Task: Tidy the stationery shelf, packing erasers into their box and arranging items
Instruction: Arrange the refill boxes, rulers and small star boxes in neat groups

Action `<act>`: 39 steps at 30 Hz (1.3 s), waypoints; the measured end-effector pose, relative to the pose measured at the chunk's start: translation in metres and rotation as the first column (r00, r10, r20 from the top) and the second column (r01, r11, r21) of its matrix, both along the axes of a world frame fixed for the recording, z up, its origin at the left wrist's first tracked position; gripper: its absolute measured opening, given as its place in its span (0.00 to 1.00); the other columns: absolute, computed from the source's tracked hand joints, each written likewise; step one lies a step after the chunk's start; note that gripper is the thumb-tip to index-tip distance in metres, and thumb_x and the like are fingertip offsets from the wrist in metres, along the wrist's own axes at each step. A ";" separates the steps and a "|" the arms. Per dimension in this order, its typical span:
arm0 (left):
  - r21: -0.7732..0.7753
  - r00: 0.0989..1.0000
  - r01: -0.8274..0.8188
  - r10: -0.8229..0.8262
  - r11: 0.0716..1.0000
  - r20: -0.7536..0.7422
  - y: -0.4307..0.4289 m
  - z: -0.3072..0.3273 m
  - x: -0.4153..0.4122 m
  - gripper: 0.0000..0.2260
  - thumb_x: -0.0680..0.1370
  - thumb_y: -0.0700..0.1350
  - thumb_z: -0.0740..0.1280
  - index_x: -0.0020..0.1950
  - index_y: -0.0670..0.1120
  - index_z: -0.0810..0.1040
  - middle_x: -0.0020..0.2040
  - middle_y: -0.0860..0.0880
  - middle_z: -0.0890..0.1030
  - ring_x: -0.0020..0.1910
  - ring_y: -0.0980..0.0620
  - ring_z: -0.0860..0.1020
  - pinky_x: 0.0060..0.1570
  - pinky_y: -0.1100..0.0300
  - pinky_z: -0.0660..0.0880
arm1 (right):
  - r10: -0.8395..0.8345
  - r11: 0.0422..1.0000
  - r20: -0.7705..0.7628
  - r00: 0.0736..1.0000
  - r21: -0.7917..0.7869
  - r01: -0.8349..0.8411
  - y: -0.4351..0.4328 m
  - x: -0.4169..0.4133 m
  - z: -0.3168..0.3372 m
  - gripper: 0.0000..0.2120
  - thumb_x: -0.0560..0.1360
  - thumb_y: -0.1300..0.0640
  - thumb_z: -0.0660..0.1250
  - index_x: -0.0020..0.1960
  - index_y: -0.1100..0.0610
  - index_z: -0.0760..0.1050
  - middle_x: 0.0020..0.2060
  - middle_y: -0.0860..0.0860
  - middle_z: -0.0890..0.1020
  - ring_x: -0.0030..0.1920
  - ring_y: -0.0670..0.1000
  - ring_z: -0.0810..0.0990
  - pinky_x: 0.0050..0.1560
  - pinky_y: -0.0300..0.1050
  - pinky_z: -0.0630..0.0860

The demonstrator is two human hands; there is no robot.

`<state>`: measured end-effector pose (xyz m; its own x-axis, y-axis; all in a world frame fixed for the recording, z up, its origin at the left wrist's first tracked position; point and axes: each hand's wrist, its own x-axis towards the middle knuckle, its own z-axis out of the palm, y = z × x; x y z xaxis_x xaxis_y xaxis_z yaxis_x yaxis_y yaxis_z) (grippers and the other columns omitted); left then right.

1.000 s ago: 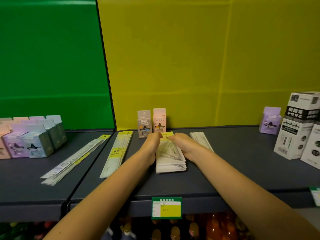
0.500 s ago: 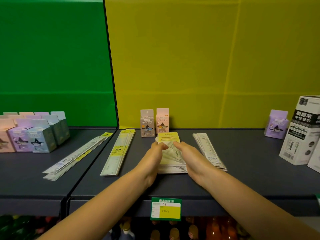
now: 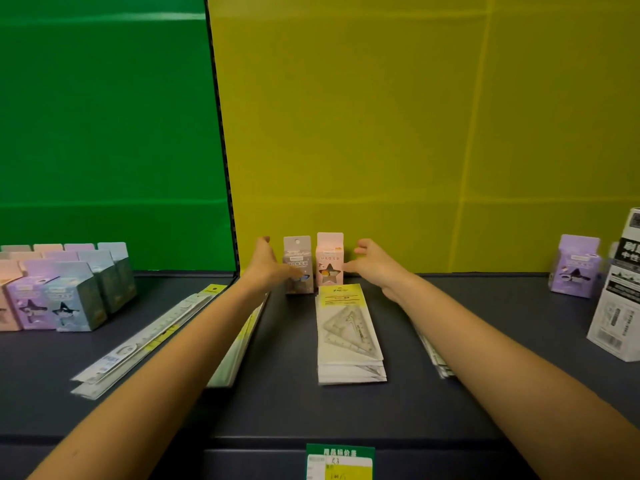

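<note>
Two small upright boxes stand side by side at the back of the dark shelf [image 3: 284, 403]: a grey box [image 3: 298, 261] and a pink box [image 3: 329, 259]. My left hand [image 3: 268, 263] is open at the grey box's left side, its thumb in front of the box. On the other side, my right hand [image 3: 372, 263] is open just right of the pink box, fingers apart. In front of the boxes lies a stack of packaged set squares [image 3: 348, 336], free of both hands.
Packaged rulers [image 3: 145, 341] lie diagonally at left, more under my left arm [image 3: 239, 348] and under my right arm [image 3: 433, 355]. Pastel shark boxes [image 3: 55, 296] cluster far left, a purple one [image 3: 575, 268] and white boxes [image 3: 620, 306] far right. A price tag [image 3: 341, 462] hangs below.
Both hands have let go of the set-square stack and moved back, now flanking the two small boxes at the rear. The stack stays on the shelf.
</note>
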<state>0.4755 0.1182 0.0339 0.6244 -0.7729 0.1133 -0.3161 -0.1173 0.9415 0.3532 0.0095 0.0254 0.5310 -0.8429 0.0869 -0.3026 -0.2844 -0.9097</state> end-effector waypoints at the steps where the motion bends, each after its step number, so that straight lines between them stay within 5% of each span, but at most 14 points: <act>1: 0.022 1.000 0.009 -0.009 1.000 0.000 -0.006 0.000 0.005 0.42 0.69 0.30 0.70 0.75 0.42 0.47 0.74 0.40 0.60 0.72 0.43 0.62 0.61 0.53 0.68 | -0.001 1.000 -0.012 1.000 -0.018 0.001 -0.006 0.006 -0.001 0.35 0.73 0.65 0.67 0.74 0.58 0.52 0.73 0.55 0.62 0.71 0.55 0.64 0.61 0.45 0.68; 7: 0.113 0.998 0.055 -0.057 0.992 0.018 -0.037 -0.009 0.030 0.39 0.65 0.27 0.71 0.71 0.40 0.56 0.66 0.38 0.71 0.65 0.42 0.71 0.60 0.51 0.71 | -0.005 0.991 -0.102 0.995 -0.135 -0.009 -0.030 0.032 -0.007 0.41 0.68 0.68 0.71 0.74 0.57 0.52 0.72 0.56 0.64 0.68 0.57 0.69 0.61 0.51 0.74; 11: 0.110 0.994 0.066 -0.075 0.992 0.080 -0.046 -0.017 0.037 0.31 0.66 0.28 0.72 0.66 0.39 0.66 0.63 0.39 0.75 0.62 0.41 0.73 0.55 0.52 0.73 | -0.017 0.986 -0.111 0.994 -0.168 -0.002 -0.034 0.040 -0.012 0.33 0.69 0.68 0.70 0.69 0.58 0.60 0.65 0.57 0.73 0.58 0.57 0.78 0.51 0.49 0.77; 14: 0.045 0.985 0.049 -0.056 0.998 0.164 -0.049 -0.020 0.037 0.28 0.67 0.30 0.72 0.65 0.38 0.69 0.62 0.39 0.76 0.61 0.41 0.74 0.53 0.52 0.74 | -0.095 0.961 -0.138 0.986 -0.271 0.055 -0.035 0.041 -0.013 0.25 0.71 0.65 0.69 0.65 0.59 0.65 0.63 0.57 0.76 0.61 0.56 0.76 0.51 0.45 0.74; 20: -0.168 0.968 0.011 0.032 0.986 0.250 -0.039 -0.005 0.036 0.24 0.67 0.34 0.73 0.61 0.38 0.73 0.56 0.39 0.79 0.53 0.43 0.78 0.52 0.49 0.77 | -0.131 0.941 0.023 0.991 -0.310 0.132 -0.030 0.027 0.007 0.21 0.71 0.63 0.70 0.61 0.61 0.68 0.60 0.58 0.77 0.59 0.57 0.78 0.57 0.55 0.77; 24: -0.236 0.952 0.073 0.003 0.969 0.306 -0.018 0.014 0.031 0.22 0.66 0.37 0.75 0.58 0.39 0.75 0.50 0.44 0.80 0.43 0.51 0.78 0.38 0.65 0.76 | -0.057 0.940 0.129 0.990 -0.327 0.097 -0.014 0.004 0.027 0.20 0.71 0.62 0.69 0.61 0.61 0.68 0.57 0.57 0.78 0.56 0.56 0.79 0.56 0.55 0.77; 28: -0.230 0.941 0.107 -0.024 0.967 0.338 0.019 0.027 0.027 0.21 0.66 0.42 0.76 0.57 0.42 0.75 0.50 0.43 0.81 0.46 0.46 0.80 0.46 0.54 0.78 | 0.060 0.959 0.219 0.974 -0.284 0.005 0.013 -0.023 0.040 0.18 0.72 0.62 0.69 0.60 0.61 0.68 0.54 0.58 0.78 0.54 0.56 0.80 0.56 0.56 0.77; 33: -0.240 0.960 0.131 -0.063 0.962 0.272 0.072 0.024 0.019 0.20 0.66 0.40 0.75 0.52 0.49 0.70 0.46 0.44 0.80 0.40 0.51 0.79 0.37 0.65 0.77 | 0.233 0.953 0.209 0.950 -0.245 -0.180 0.048 -0.039 0.039 0.15 0.72 0.61 0.68 0.56 0.57 0.69 0.52 0.54 0.78 0.50 0.53 0.81 0.48 0.43 0.80; 39: -0.270 0.979 0.052 0.004 0.961 0.204 0.137 0.013 0.032 0.15 0.68 0.38 0.73 0.47 0.50 0.71 0.48 0.47 0.78 0.42 0.50 0.80 0.41 0.62 0.79 | 0.363 0.918 0.167 0.917 -0.230 -0.322 0.093 -0.021 0.035 0.15 0.72 0.62 0.68 0.57 0.56 0.69 0.48 0.49 0.78 0.45 0.46 0.80 0.39 0.33 0.80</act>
